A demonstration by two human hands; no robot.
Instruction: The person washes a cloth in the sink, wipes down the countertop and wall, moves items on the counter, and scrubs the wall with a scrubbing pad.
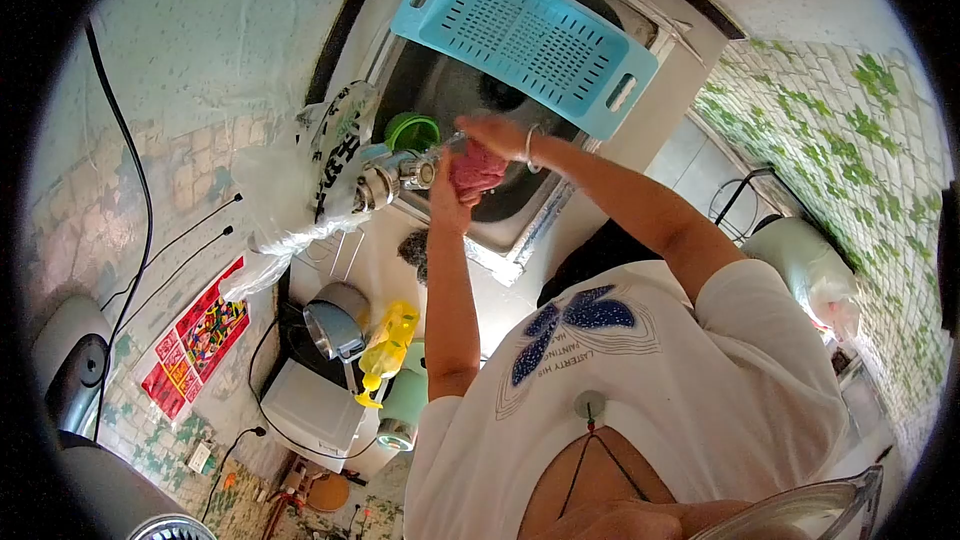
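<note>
Over the dark sink (425,80), a soft pink-red piece (476,172) is held between both hands, close to the tap's spout. Whether it is raw meat or cloth I cannot tell. My left hand (449,190) grips it from the left, fingers closed round its edge. My right hand (497,136), with a pale bracelet at the wrist, lies over its upper side with the fingers bent. The metal tap (400,178) sits just left of my hands. A green cup (411,132) stands in the sink behind the tap.
A light blue slotted basket (525,35) lies across the sink's far side. Clear plastic bags (285,175) hang left of the tap. A yellow bottle (388,345), a metal pot (338,322) and a white box (312,408) are at lower left. Cables run along the left wall.
</note>
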